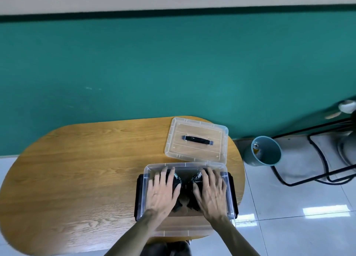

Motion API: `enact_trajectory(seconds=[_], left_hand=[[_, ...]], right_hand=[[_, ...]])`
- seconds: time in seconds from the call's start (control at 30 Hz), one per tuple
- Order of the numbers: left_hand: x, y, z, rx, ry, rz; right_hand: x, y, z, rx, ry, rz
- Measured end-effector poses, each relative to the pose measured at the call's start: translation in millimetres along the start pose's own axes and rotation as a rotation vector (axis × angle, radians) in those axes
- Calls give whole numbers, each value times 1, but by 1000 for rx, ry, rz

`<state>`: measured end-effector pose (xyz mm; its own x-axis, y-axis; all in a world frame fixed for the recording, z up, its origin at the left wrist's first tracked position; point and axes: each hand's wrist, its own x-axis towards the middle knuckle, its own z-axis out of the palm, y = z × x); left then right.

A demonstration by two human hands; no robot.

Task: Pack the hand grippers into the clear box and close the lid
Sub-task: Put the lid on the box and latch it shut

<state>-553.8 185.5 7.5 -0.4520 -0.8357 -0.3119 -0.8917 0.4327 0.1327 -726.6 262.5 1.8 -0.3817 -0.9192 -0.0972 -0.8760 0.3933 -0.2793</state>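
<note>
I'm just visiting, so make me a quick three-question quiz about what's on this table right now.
1. True or false: the lid is already on the clear box.
2. Where are the hand grippers? A) beside the box B) inside the box C) on the lid
3. Fill in: the left hand and right hand both lie flat, ____ the box.

Key: 1 false, it lies on the table behind the box; 2 B; 3 inside.
</note>
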Motion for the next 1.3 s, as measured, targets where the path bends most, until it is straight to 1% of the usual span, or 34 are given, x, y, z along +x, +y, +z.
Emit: enact_trajectory(seconds=[0.1, 0.17, 0.3, 0.43, 0.5, 0.57, 0.73, 0.83, 0.97, 1.1, 1.23, 1.3], left_hand=[[20, -5, -25, 19, 41, 73], [36, -8, -38, 44, 95, 112], [79, -11, -57, 43, 129, 128], [115, -3, -68, 121, 83, 159], [129, 2, -70, 170, 21, 177], [145, 3, -64, 199, -24, 184], [183, -1, -40, 221, -34, 182], [203, -6, -23, 212, -40, 167], [229, -20, 15, 190, -60, 112], [243, -33, 46, 142, -137, 85], [253, -40, 74, 135, -140, 134], [258, -42, 89, 134, -123, 155]], right_hand=[[21, 1, -20, -42, 41, -39], [33, 1, -31, -72, 55, -66], [64, -4, -45, -154, -2, -94], [101, -1, -45, -175, -73, -53], [117, 8, -42, -174, -98, -38], [133, 23, -37, -172, -120, -44], [169, 70, -20, -209, -154, -82], [182, 98, 2, -232, -188, -108], [191, 130, 40, -230, -233, -85], [190, 146, 76, -200, -236, -74], [190, 153, 105, -128, -231, -1], [190, 158, 118, -116, -232, -2]])
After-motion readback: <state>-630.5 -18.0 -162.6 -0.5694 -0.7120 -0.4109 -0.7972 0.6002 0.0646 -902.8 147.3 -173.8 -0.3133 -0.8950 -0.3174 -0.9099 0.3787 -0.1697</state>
